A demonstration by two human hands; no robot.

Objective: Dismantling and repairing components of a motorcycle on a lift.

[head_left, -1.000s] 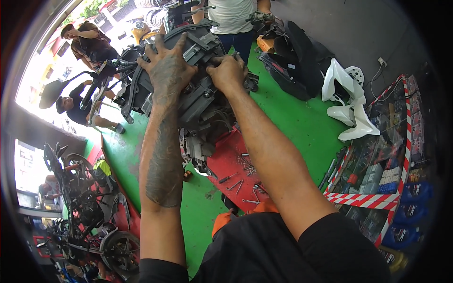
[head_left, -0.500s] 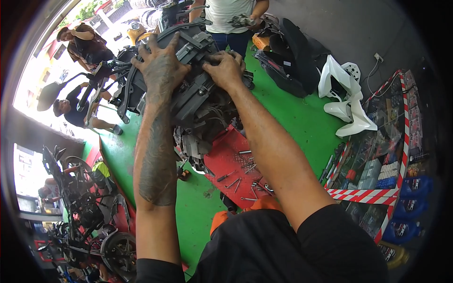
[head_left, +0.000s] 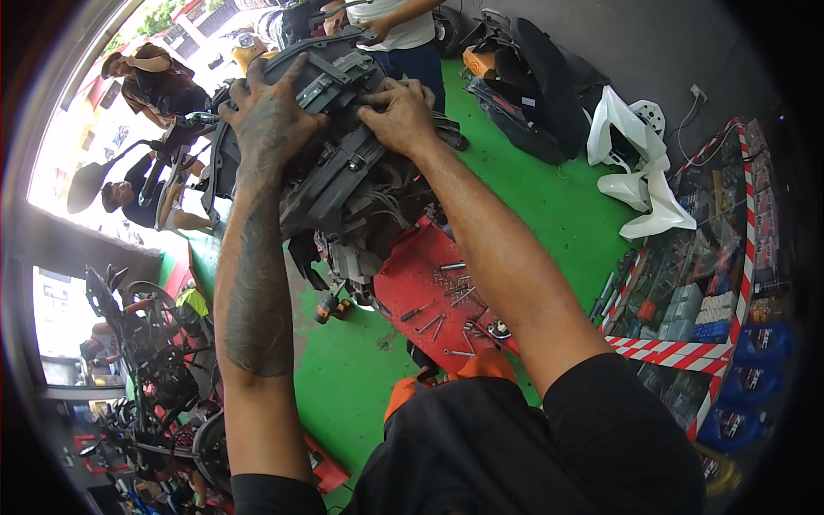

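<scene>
A bulky dark plastic scooter body section [head_left: 348, 167] sits tilted over the partly stripped scooter, with cables and metal parts showing beneath it. My left hand [head_left: 270, 120] grips its left side, fingers spread wide over the top and thumb apart. On the other side, my right hand [head_left: 401, 118] has its fingers bent over the edge, the thumb pressing the near face. The undersides of both grips are hidden. A person in a white shirt [head_left: 403, 34] stands beyond, one hand by the section's far edge.
Below the scooter, a red platform [head_left: 412, 283] carries loose wrenches, sockets and screws. An orange and black power drill [head_left: 330, 307] rests on the green floor. White fairings [head_left: 635, 167] and a black seat [head_left: 549, 94] lie right, near a glass display case [head_left: 687, 283]. Another motorcycle [head_left: 154, 378] stands left.
Both my hands and the plastic section have shifted left, and the section looks more tilted. The person in white has leaned in, bringing a hand to its far edge.
</scene>
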